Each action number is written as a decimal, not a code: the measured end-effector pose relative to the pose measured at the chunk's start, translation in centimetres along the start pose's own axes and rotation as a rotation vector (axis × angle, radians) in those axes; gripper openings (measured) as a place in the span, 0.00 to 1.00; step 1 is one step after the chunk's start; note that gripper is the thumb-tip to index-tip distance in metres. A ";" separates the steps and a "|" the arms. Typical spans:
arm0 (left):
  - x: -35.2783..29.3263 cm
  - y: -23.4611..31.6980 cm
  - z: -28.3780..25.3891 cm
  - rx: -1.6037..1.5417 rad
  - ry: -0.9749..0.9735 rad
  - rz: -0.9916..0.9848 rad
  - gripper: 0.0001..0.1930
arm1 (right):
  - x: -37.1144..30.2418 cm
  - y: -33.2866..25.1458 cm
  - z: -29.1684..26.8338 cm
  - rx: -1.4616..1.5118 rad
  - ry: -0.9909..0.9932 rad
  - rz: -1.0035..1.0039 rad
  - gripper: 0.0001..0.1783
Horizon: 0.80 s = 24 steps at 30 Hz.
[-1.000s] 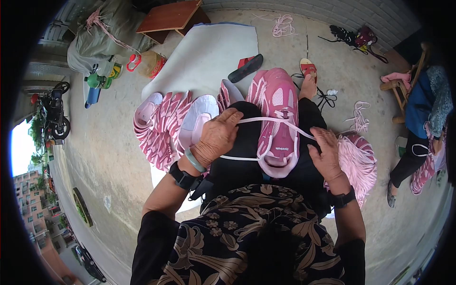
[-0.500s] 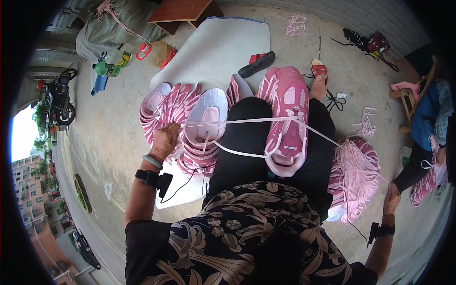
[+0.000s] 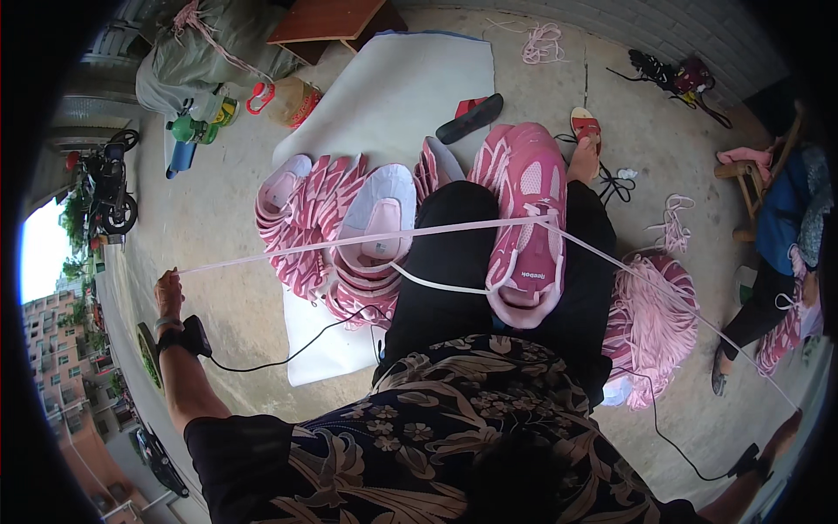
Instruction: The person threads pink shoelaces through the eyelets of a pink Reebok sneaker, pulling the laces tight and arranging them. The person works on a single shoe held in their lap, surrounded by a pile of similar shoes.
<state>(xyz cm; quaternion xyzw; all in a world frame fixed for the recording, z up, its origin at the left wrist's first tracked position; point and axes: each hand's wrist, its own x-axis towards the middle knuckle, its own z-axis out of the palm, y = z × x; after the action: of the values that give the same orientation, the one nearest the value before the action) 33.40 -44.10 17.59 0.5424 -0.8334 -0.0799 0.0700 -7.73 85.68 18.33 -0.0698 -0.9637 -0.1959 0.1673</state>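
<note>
A pink sneaker upper [image 3: 546, 157] rests on my lap, its toe pointing away from me. One pale pink shoelace [image 3: 349, 240] passes through it near the tongue and runs out taut to both sides. Far out to the left, my left hand [image 3: 168, 294] is closed on one end of the lace. Low at the far right, my right hand [image 3: 783, 435] grips the other end, partly blurred near the picture's dark rim. A white cord [image 3: 441, 281] runs from the upper's heel end to the nested pink uppers [image 3: 380, 210] beside my left leg.
Right of my legs lies a pile of pink uppers with laces [image 3: 656, 327]. A white sheet [image 3: 393, 96], a black sandal [image 3: 471, 120] and loose laces [image 3: 543, 44] lie ahead. Another person [image 3: 790, 218] sits at the right. Black cables [image 3: 292, 358] hang from my wrists.
Both hands have moved outward and apart, left hand far to the left, right hand down and right. Longer lengths of lace now stretch on both sides of the upper, which stays on my lap.
</note>
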 end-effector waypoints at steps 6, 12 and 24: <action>-3.3 13.3 2.4 0.067 -0.499 -0.277 0.30 | -5.5 -22.3 4.6 1.155 -0.641 0.878 0.10; -17.7 34.3 13.2 -0.366 -1.362 0.183 0.33 | -12.9 -53.7 -11.2 1.720 -1.712 0.274 0.15; -22.7 48.0 21.5 -1.133 -1.460 -0.014 0.09 | -7.3 -70.6 -11.4 2.176 -1.170 0.306 0.04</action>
<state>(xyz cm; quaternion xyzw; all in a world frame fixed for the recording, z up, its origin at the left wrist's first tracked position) -4.71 -2.92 5.98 0.2470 -0.5039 -0.7983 -0.2185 -11.68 16.16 0.66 -0.0832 -0.5371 0.7859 -0.2950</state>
